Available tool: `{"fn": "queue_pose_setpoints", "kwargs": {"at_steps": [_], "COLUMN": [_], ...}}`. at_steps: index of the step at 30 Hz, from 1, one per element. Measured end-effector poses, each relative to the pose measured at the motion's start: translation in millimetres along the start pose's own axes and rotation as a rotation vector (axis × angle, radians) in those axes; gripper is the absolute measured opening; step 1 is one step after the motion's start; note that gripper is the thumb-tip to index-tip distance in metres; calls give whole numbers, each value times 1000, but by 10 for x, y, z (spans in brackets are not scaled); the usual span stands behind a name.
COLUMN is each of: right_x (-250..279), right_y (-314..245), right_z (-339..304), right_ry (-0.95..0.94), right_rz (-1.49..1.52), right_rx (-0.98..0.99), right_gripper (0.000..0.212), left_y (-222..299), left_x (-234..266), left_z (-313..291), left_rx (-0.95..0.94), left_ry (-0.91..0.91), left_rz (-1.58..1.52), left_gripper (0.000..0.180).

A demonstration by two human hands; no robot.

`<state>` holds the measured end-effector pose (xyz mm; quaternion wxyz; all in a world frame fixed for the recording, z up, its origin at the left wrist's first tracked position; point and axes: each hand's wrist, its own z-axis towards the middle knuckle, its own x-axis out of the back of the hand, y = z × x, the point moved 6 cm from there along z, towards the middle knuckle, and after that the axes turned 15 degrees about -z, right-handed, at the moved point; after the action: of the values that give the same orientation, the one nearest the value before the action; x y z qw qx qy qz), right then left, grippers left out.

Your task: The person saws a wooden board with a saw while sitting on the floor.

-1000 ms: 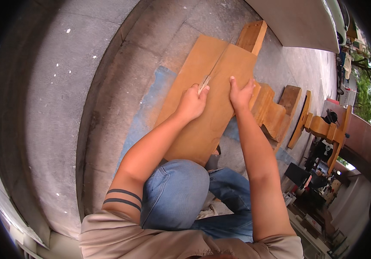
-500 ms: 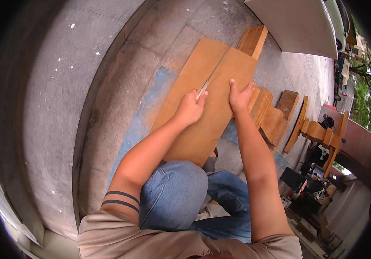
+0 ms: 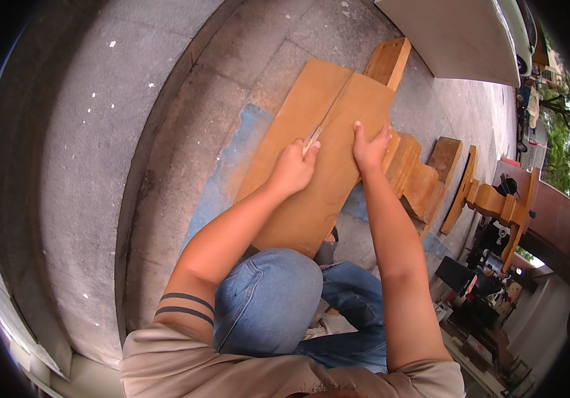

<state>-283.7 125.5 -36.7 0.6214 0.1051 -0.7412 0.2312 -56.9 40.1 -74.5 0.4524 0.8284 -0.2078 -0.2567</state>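
Observation:
A wide orange-brown wooden board slants away from my raised knee. My left hand is closed around the pale handle of what looks like a hand saw. Its long, thin dark blade appears edge-on and runs along the board to the far edge. My right hand presses on the board's right side, thumb on the upper face and fingers at the edge. Its thumb stands apart from the fingers. What lies beneath the board is mostly hidden.
Shaped wooden pieces lie right of the board, with a wooden block beyond it. Blue stain marks the concrete floor. A raised concrete ledge runs along the left. A pale panel stands far right; tools clutter the right.
The view has shifted very slightly. Both hands keep practically the same places on the saw and the board.

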Motion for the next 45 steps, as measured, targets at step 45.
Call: {"fn": "queue_pose_setpoints", "kwargs": {"at_steps": [45], "right_x": [0], "right_y": [-36], "right_z": [67], "right_ry": [99], "right_rz": [116], "right_rx": [121], "right_gripper": [51], "left_y": [-609], "left_x": [911], "left_z": [-1401], "left_rx": [130], "left_ry": [-110], "left_rz": [-102], "left_gripper": [38]}}
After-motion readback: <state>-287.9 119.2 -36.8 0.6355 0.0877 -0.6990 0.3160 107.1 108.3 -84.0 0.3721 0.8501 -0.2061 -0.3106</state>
